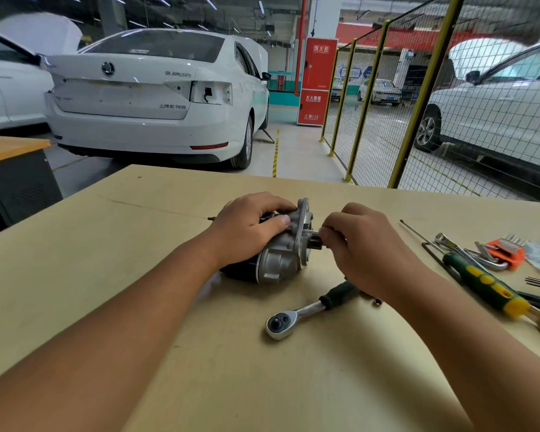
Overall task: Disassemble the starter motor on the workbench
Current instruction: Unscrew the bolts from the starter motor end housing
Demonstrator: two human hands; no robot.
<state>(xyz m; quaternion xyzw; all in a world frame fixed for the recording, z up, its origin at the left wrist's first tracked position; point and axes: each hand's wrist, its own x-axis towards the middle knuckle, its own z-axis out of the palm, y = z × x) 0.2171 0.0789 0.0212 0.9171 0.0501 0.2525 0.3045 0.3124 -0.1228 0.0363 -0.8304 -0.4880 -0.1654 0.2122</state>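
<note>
The starter motor (278, 260) lies on its side in the middle of the workbench (138, 244), its silver aluminium nose housing facing right and its black body to the left. My left hand (250, 229) grips the motor from above, thumb against the housing. My right hand (365, 241) pinches a thin metal bolt or shaft (314, 233) that sticks out of the housing's right face. Its far end is hidden by my fingers.
A ratchet wrench (296, 316) lies just in front of the motor, with a small socket (377, 302) beside it. At the right lie a green and yellow screwdriver (487, 282), an orange hex key set (505, 254), spanners and thin rods. White cars and a mesh fence stand beyond.
</note>
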